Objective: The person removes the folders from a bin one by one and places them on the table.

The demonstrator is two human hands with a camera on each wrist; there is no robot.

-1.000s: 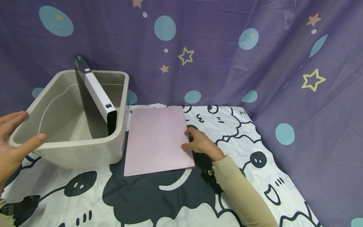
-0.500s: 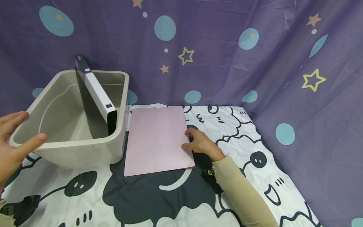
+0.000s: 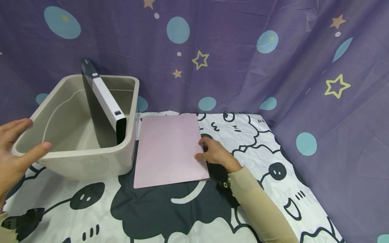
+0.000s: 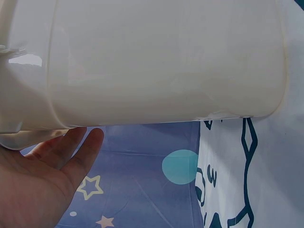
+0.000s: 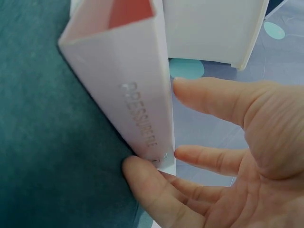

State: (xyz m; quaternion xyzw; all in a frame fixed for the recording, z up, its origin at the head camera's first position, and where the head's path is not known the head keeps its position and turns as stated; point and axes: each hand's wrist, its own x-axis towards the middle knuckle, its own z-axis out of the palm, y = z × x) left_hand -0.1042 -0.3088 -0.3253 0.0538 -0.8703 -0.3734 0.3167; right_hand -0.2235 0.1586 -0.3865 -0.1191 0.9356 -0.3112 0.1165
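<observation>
A pale pink file folder [image 3: 170, 152] lies flat on the patterned cloth. Its spine [image 5: 126, 90] bears the words "PRESSURE FILE", and reddish colour shows inside its end. My right hand [image 3: 215, 153] holds the spine side, thumb at the top cover's edge and fingertips [image 5: 137, 168] curled at the lower edge. To the left stands a beige plastic bin [image 3: 91, 165]. My left hand [image 3: 15, 152] rests at its near left corner, thumb across the front rim, extended fingers [image 4: 90, 152] along the outside. A black and white box file [image 3: 106, 101] leans upright inside the bin.
The cloth [image 3: 152, 216], printed with cartoon sheep, covers the work surface. A purple curtain [image 3: 237, 67] with stars and blue dots hangs behind and along the right side. The bin stands close to the folder's left edge.
The whole head view has shifted very slightly. Both hands, the folder, the bin and the box file keep their places.
</observation>
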